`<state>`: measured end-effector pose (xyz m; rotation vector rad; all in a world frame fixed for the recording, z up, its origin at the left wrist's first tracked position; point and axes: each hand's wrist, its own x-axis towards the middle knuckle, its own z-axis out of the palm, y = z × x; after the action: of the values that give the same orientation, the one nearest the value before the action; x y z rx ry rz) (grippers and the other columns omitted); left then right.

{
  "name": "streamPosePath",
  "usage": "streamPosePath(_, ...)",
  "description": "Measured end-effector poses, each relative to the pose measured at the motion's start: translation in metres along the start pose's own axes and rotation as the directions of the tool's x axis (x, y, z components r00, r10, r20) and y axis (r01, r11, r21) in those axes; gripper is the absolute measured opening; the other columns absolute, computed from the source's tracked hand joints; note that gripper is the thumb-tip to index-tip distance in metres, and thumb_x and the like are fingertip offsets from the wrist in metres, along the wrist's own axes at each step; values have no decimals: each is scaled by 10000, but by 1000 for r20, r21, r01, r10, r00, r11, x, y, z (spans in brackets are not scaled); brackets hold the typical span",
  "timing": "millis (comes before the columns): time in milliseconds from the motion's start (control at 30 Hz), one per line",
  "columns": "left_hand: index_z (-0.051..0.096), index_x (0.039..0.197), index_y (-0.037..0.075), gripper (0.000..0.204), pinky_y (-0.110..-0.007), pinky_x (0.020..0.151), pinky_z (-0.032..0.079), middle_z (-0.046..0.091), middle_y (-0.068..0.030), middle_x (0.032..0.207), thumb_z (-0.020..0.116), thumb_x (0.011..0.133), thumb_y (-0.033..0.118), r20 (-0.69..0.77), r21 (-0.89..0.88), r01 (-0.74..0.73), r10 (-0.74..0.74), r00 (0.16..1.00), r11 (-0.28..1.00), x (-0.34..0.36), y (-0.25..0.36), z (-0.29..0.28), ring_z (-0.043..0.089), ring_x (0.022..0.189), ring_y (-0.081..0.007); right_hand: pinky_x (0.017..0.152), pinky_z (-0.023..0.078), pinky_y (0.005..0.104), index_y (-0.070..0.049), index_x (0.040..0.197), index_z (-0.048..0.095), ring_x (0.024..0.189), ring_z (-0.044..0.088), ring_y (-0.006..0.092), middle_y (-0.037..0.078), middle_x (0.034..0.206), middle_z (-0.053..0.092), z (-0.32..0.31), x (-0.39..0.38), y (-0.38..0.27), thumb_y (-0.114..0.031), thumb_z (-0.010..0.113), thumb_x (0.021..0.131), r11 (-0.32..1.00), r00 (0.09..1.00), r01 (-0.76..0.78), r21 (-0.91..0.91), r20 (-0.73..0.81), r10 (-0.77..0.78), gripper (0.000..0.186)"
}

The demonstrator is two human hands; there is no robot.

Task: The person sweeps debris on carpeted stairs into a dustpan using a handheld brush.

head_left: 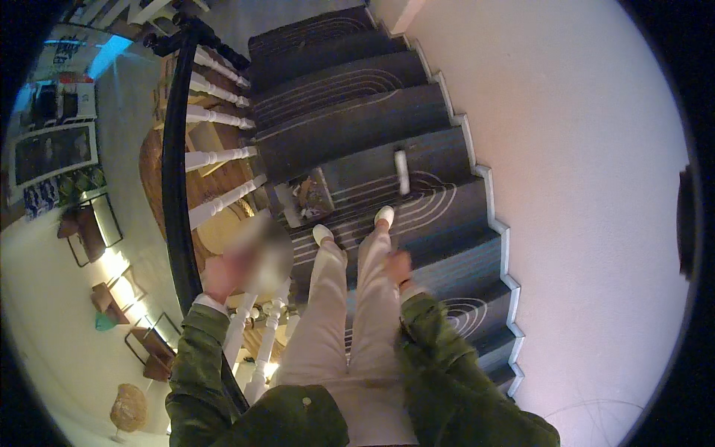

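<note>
My left hand, coming from a green sleeve, is raised beside the dark handrail. It seems closed around a pale thing so blurred that its kind is hidden. My right hand hangs next to my right thigh; its fingers are smeared and I make out nothing in them. In front of my shoes, on a stair tread, lies an open tray-like container with small mixed bits inside. To its right on the same step is a white cylinder.
Dark carpeted stairs with pale curved lines run beyond and beneath me. White balusters stand along the left, a pale wall along the right. Past the railing, lower down, are wall-mounted brown shelves and a framed picture.
</note>
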<state>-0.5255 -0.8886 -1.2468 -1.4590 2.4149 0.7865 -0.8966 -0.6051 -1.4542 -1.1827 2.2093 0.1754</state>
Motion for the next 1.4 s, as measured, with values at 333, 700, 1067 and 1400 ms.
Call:
streamPosePath(333,648,838,126,154,-353,531,473,637,-94,704,664,734,238,-214,-273,226,-288,933,935,-28,-40,-13,615,603,-274,381,375,261,-38,845,558,429,480,127,35,575,513,-163,-46,-126,-145,559,827,327,881,-444,835,473,-13,108)
streamPosePath(700,645,862,12,182,-266,578,463,642,-100,689,643,788,178,-428,-741,289,-757,494,607,-4,-31,2,583,605,-116,509,446,329,-35,974,568,593,559,197,76,683,571,-117,126,-115,-170,534,834,595,967,22,803,134,-216,197)
streamPosePath(1067,609,846,-47,219,-254,575,395,552,-11,678,624,825,171,-510,-751,247,-775,373,613,175,3,-23,451,624,-101,763,432,387,8,1066,574,880,557,263,189,933,597,11,273,-189,-578,499,760,-67,693,-249,966,129,-709,665)
streamPosePath(1400,614,897,-61,262,-282,596,427,598,-68,738,623,815,187,-448,-794,286,-834,322,537,187,-13,-50,505,645,-140,463,420,350,-3,746,574,472,534,204,94,516,481,-168,206,-116,-167,552,801,837,936,-277,472,328,125,174)
